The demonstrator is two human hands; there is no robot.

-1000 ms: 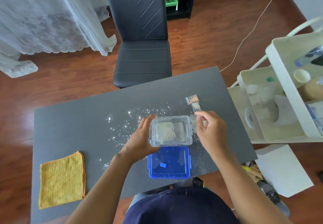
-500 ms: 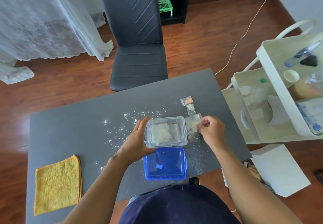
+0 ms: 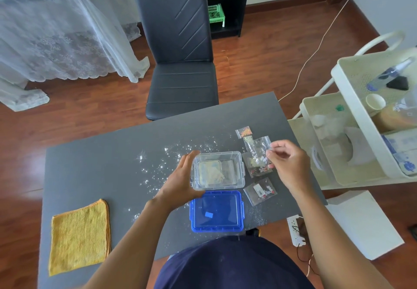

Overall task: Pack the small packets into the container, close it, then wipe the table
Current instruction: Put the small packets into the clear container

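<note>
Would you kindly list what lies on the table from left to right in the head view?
Yellow cloth → spilled glitter → left hand → clear container → packet pinched by the right hand → right hand. The blue lid and the other packets overlap these, so I left them out.

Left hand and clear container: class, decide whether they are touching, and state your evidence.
Touching. In the head view the left hand lies against the left wall of the clear container, its fingers wrapped round the far corner, with no gap.
</note>
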